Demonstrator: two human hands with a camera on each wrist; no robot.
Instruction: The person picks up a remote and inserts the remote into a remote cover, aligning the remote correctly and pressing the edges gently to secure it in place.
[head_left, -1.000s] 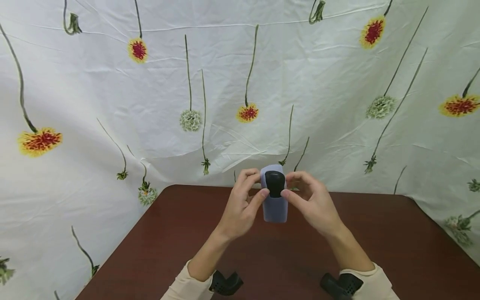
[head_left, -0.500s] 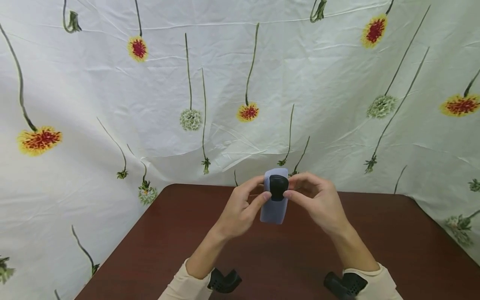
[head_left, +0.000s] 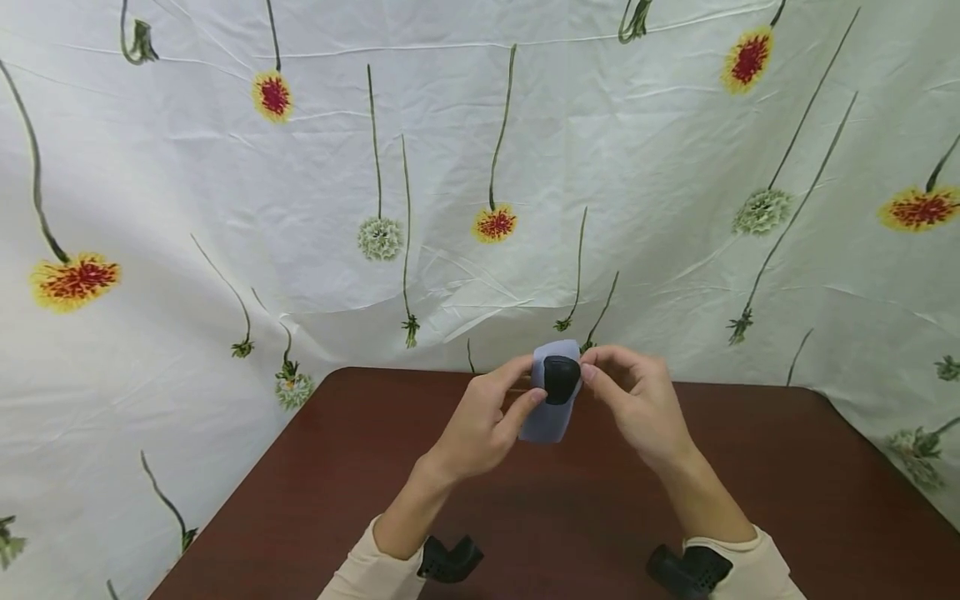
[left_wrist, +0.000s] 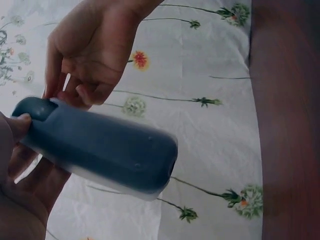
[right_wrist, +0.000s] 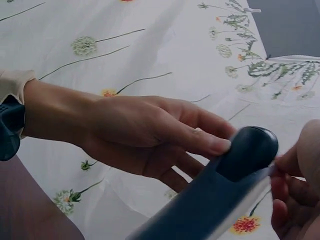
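Note:
Held up above the table is a blue-grey oblong object point(head_left: 545, 423) with a black rounded piece point(head_left: 561, 380) at its upper end. My left hand point(head_left: 476, 427) grips it from the left, thumb pressed on the black piece and fingers behind. At the opposite side, the thumb and index finger of my right hand point(head_left: 637, 404) pinch at the upper edge beside the black piece. In the left wrist view the long smooth body point(left_wrist: 107, 145) points away from my hands, slightly blurred. The right wrist view shows the left thumb against the dark end piece point(right_wrist: 248, 152).
The dark red-brown table point(head_left: 360, 500) spreads below both hands. Behind it hangs a white cloth point(head_left: 450, 150) with printed flowers. A black wrist device point(head_left: 450, 560) sits at the left cuff, and another black device point(head_left: 688, 571) at the right.
The oblong object has shifted slightly right and tilted, its lower end swinging left. My right thumb has slid up from the black piece's lower edge toward the index finger.

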